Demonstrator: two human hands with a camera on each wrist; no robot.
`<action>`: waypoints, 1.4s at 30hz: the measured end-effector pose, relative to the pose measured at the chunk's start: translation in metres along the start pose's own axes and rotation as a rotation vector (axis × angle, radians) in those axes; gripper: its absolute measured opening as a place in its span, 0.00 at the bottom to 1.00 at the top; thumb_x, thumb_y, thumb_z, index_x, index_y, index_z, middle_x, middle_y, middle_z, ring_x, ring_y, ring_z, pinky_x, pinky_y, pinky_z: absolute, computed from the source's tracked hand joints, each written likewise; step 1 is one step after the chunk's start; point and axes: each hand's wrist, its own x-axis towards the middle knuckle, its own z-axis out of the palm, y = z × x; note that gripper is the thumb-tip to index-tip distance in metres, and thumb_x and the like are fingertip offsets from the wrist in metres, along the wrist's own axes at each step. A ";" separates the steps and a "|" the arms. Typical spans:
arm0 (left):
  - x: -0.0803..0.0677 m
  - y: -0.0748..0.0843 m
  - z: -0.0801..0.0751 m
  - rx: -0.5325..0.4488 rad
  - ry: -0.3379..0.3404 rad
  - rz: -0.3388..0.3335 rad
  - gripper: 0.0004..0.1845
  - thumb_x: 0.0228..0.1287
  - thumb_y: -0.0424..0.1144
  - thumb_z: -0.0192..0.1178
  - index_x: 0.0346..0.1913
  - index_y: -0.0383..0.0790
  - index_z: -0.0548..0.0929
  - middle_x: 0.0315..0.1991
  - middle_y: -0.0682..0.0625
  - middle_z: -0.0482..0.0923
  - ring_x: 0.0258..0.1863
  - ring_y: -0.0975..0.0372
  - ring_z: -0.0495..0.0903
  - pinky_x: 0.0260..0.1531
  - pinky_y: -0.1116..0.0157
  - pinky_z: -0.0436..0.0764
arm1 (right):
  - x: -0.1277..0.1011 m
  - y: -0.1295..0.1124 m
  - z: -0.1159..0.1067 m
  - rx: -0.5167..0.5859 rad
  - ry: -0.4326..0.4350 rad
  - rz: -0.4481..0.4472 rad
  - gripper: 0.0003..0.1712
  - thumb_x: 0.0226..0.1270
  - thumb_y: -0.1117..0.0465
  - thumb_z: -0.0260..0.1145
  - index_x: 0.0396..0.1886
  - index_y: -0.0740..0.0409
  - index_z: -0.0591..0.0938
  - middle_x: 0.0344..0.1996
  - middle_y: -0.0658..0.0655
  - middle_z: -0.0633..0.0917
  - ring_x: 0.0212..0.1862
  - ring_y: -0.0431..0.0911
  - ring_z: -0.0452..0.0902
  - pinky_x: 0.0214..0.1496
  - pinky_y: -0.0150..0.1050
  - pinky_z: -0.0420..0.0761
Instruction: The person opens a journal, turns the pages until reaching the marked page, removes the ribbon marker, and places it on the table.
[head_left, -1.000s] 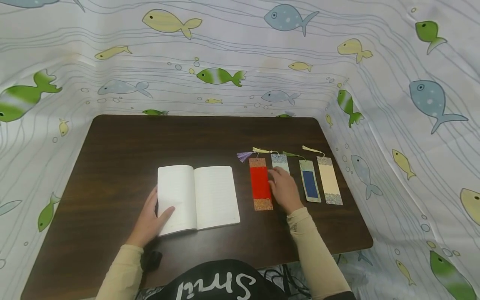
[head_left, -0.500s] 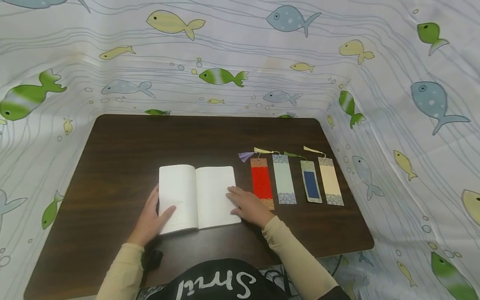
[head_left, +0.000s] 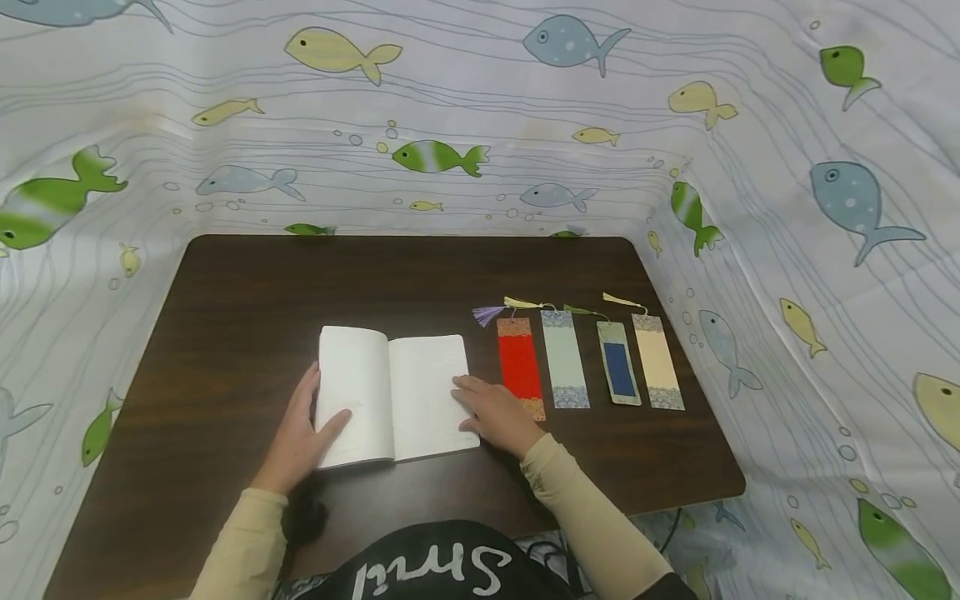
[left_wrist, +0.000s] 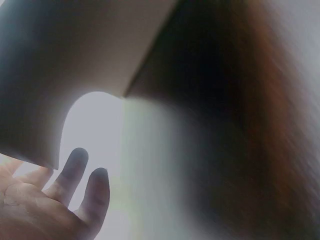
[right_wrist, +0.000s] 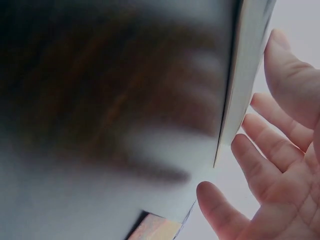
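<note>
From the head camera we look forward and down over the whole table [head_left: 225, 283], far enough back to take in the open book [head_left: 393, 396], both hands and the fish-print cloth [head_left: 480, 108] behind. The left wrist camera sits very close under the left hand [left_wrist: 35, 205], facing what seems to be the book's [left_wrist: 75, 65] blurred edge. The right wrist camera is just as near, facing the right hand [right_wrist: 280, 165] at the book's [right_wrist: 245, 65] page edge. All three views share the book.
</note>
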 end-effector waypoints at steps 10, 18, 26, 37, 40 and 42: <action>0.002 0.042 -0.007 -0.189 0.028 0.097 0.44 0.74 0.34 0.59 0.83 0.52 0.44 0.80 0.38 0.51 0.74 0.39 0.60 0.60 0.49 0.77 | 0.014 -0.007 -0.006 -0.016 0.013 -0.035 0.36 0.64 0.50 0.74 0.71 0.53 0.76 0.74 0.53 0.71 0.74 0.46 0.66 0.71 0.48 0.72; 0.012 0.070 0.021 -0.276 -0.052 0.193 0.39 0.75 0.33 0.58 0.81 0.45 0.51 0.78 0.38 0.55 0.66 0.37 0.71 0.55 0.47 0.81 | 0.015 -0.003 -0.006 -0.032 0.048 -0.065 0.36 0.64 0.50 0.75 0.70 0.54 0.77 0.73 0.54 0.72 0.74 0.47 0.66 0.69 0.48 0.73; 0.014 0.080 0.065 -0.003 -0.191 0.281 0.33 0.77 0.45 0.56 0.78 0.40 0.59 0.74 0.37 0.65 0.68 0.43 0.71 0.63 0.44 0.74 | 0.007 0.003 -0.001 0.005 0.191 -0.111 0.28 0.67 0.57 0.72 0.66 0.53 0.79 0.63 0.54 0.81 0.61 0.48 0.80 0.57 0.48 0.82; 0.000 0.060 0.103 0.564 -0.229 0.506 0.28 0.68 0.46 0.67 0.68 0.44 0.76 0.73 0.43 0.69 0.69 0.49 0.71 0.59 0.43 0.75 | -0.010 0.002 0.004 0.116 0.235 -0.102 0.23 0.72 0.61 0.67 0.65 0.53 0.81 0.65 0.54 0.80 0.60 0.51 0.81 0.60 0.51 0.81; -0.004 0.056 0.108 0.651 -0.235 0.501 0.28 0.69 0.49 0.65 0.70 0.48 0.75 0.74 0.47 0.67 0.70 0.52 0.70 0.59 0.45 0.76 | -0.016 0.000 0.006 0.169 0.231 -0.028 0.21 0.72 0.65 0.65 0.63 0.57 0.81 0.65 0.56 0.80 0.64 0.52 0.78 0.65 0.49 0.78; -0.007 0.054 0.111 0.708 -0.244 0.501 0.28 0.70 0.51 0.63 0.71 0.50 0.74 0.75 0.49 0.66 0.71 0.54 0.69 0.59 0.48 0.76 | -0.020 -0.002 0.006 0.189 0.243 0.042 0.20 0.73 0.67 0.64 0.63 0.61 0.81 0.64 0.58 0.80 0.64 0.53 0.78 0.65 0.49 0.77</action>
